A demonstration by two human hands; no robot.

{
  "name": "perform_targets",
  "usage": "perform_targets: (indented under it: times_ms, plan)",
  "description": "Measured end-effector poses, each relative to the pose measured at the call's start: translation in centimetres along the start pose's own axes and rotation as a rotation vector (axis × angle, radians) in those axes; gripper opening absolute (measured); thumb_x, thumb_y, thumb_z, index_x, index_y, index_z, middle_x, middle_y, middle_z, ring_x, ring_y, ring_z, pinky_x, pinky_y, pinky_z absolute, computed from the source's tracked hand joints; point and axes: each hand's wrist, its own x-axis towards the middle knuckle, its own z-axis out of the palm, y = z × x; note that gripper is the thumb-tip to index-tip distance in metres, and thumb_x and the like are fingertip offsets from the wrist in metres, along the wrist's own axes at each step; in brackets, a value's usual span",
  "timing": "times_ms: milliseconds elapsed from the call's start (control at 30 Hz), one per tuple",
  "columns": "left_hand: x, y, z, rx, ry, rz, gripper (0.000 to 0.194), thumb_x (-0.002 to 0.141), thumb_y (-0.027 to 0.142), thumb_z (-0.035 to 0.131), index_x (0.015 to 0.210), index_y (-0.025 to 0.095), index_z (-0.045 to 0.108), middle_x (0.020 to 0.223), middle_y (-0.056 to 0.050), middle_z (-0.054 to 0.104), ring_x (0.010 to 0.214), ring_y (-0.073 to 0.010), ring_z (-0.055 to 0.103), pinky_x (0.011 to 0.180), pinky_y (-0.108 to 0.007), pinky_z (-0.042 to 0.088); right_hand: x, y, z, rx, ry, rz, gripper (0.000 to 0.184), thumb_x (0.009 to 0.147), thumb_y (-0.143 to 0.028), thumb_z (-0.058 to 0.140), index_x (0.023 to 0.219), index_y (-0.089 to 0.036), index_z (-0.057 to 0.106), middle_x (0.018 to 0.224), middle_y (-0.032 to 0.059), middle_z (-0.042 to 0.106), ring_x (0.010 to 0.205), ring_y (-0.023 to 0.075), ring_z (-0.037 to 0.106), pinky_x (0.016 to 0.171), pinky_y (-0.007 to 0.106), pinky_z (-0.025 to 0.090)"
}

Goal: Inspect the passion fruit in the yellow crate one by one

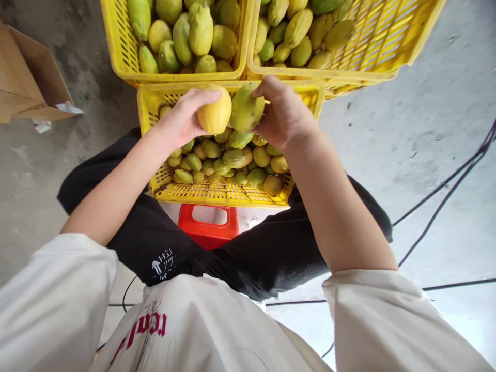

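My left hand (181,121) is closed around a pale yellow fruit (215,114). My right hand (284,114) grips a greener yellow fruit (245,109). Both fruits are held side by side, almost touching, above the near yellow crate (217,194). That crate holds several small green and yellow fruits (232,160) and rests between my knees.
Two more yellow crates, one at the back left (116,46) and one at the back right (387,51), hold larger fruits. A red stool (209,230) shows under me. A cardboard box (27,77) lies at the left. Black cables (445,191) cross the concrete floor at the right.
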Motion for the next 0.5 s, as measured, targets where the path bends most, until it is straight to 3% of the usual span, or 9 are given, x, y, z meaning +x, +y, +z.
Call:
perform_targets:
  times_ms: [100,200,267,400,500]
  plan:
    - [-0.1,-0.7,0.0,-0.03,-0.004,-0.016,0.052,0.084,0.063,0.083,0.123,0.032,0.065,0.144,-0.004,0.085,0.15,-0.036,0.067,0.114,-0.057,0.063,-0.6,0.7,0.7,0.084,-0.095,-0.004,0.024,0.079,-0.028,0.067,0.102,-0.029,0.061,0.089,-0.0017,0.077,0.097,0.0262,0.073,0.087,0.037,0.067]
    - [-0.3,-0.5,0.3,0.112,0.009,-0.071,0.08,0.081,0.089,0.077,0.141,0.036,0.071,0.129,-0.006,0.09,0.151,-0.0442,0.066,0.115,-0.068,0.057,-0.8,1.1,1.7,0.055,-0.095,-0.007,0.021,0.077,-0.04,0.071,0.094,-0.036,0.06,0.091,-0.0001,0.079,0.109,0.0309,0.075,0.088,0.04,0.066]
    - [-0.5,-0.1,0.5,0.187,0.002,-0.084,0.094,0.082,0.097,0.07,0.155,0.037,0.068,0.129,-0.008,0.09,0.15,-0.0471,0.065,0.114,-0.073,0.056,-0.7,1.2,1.9,0.023,-0.05,-0.013,0.021,0.071,-0.044,0.071,0.089,-0.038,0.061,0.09,0.0008,0.079,0.115,0.0322,0.074,0.091,0.041,0.063]
    - [-0.4,0.5,0.4,0.29,0.004,-0.031,0.091,0.095,0.095,0.057,0.162,0.034,0.064,0.15,-0.009,0.085,0.148,-0.0437,0.067,0.114,-0.071,0.058,-0.4,0.9,1.4,0.064,-0.041,0.01,0.021,0.072,-0.05,0.068,0.087,-0.036,0.065,0.096,0.0014,0.082,0.118,0.0312,0.074,0.094,0.042,0.06]
    - [0.0,0.5,-0.1,0.45,0.078,-0.023,0.08,0.1,0.088,0.062,0.156,0.031,0.067,0.142,-0.011,0.087,0.145,-0.0444,0.068,0.115,-0.07,0.057,-0.4,0.5,0.6,0.088,-0.106,0.06,0.025,0.072,-0.051,0.059,0.091,-0.036,0.066,0.104,0.0013,0.086,0.123,0.0353,0.074,0.092,0.046,0.061]
